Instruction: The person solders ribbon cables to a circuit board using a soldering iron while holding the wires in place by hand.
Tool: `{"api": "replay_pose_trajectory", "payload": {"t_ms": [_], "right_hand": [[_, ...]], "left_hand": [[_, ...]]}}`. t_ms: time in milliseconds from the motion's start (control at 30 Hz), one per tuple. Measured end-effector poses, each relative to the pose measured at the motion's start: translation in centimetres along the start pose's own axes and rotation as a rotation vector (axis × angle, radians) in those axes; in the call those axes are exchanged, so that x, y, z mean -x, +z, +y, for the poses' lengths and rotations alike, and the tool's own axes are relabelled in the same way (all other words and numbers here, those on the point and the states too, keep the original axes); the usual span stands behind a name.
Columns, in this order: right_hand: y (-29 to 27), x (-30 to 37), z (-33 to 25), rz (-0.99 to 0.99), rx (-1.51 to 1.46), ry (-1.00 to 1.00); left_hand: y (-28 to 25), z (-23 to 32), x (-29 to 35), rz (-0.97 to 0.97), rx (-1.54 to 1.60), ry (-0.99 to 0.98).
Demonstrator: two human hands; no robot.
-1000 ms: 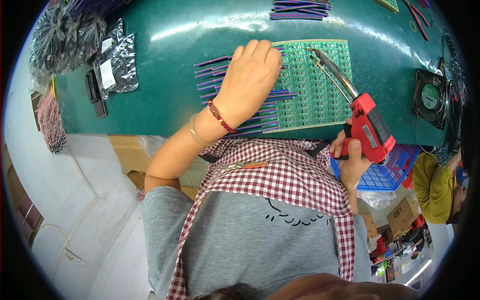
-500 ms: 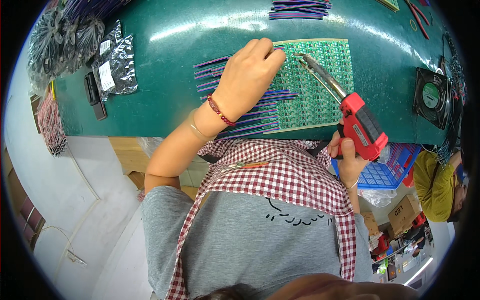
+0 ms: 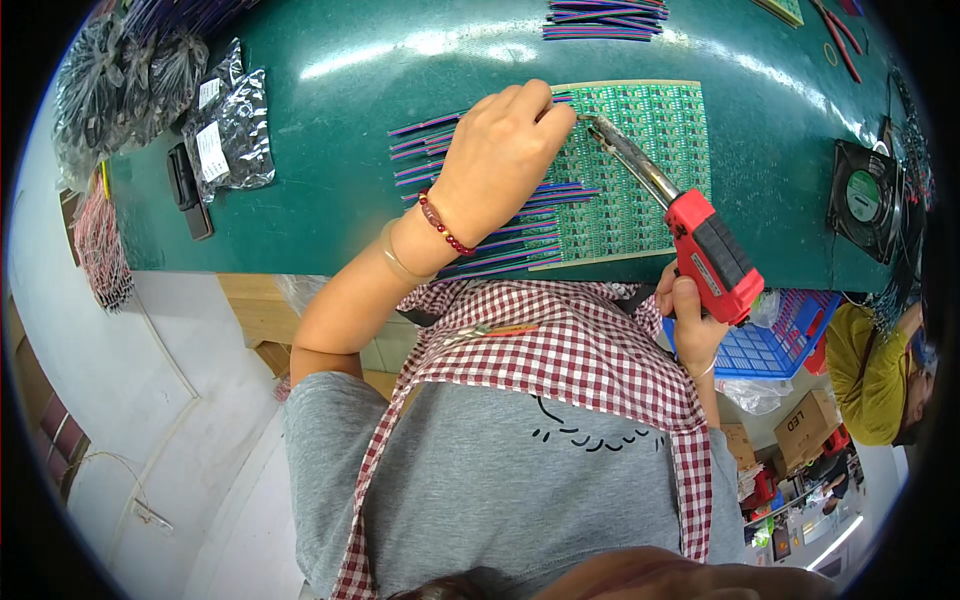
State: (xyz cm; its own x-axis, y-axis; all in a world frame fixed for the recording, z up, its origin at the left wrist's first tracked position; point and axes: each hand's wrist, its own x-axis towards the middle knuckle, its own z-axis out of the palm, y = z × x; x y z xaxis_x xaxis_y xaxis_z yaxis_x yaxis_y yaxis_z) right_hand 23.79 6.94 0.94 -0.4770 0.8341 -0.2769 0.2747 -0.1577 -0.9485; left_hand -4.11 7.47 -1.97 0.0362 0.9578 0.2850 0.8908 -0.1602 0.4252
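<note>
My right hand (image 3: 692,315) grips a red and black soldering gun (image 3: 712,255) by its handle. The gun's metal barrel slants up to the left, and its tip is close beside the fingers of my left hand (image 3: 510,150). That hand is closed in a pinch over the left edge of a green circuit board panel (image 3: 640,190); what the fingertips hold is hidden. Several striped ribbon wires (image 3: 510,248) lie side by side along that edge, their free ends pointing left. Part of the row is covered by my left hand and wrist.
A bundle of ribbon wires (image 3: 605,20) lies at the table's far side. Red-handled pliers (image 3: 840,42) and a black fan (image 3: 862,200) are to the right. Plastic bags (image 3: 235,135) sit left, near a dark case (image 3: 188,185). A blue basket (image 3: 760,345) stands below the table edge; another person (image 3: 868,370) is beyond.
The soldering gun has shifted slightly left and down, bringing its tip closer to my left fingers. My left hand has barely moved and stays pinched.
</note>
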Motion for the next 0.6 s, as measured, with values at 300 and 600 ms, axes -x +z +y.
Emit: {"api": "replay_pose_trajectory", "payload": {"t_ms": [300,600], "right_hand": [[0.04,0.25,0.29,0.069,-0.024,-0.067],[0.17,0.25,0.21,0.056,-0.005,-0.055]], "left_hand": [[-0.04,-0.05,-0.05,-0.009,0.001,-0.005],[-0.27,-0.02,0.02,-0.013,-0.017,-0.011]]}}
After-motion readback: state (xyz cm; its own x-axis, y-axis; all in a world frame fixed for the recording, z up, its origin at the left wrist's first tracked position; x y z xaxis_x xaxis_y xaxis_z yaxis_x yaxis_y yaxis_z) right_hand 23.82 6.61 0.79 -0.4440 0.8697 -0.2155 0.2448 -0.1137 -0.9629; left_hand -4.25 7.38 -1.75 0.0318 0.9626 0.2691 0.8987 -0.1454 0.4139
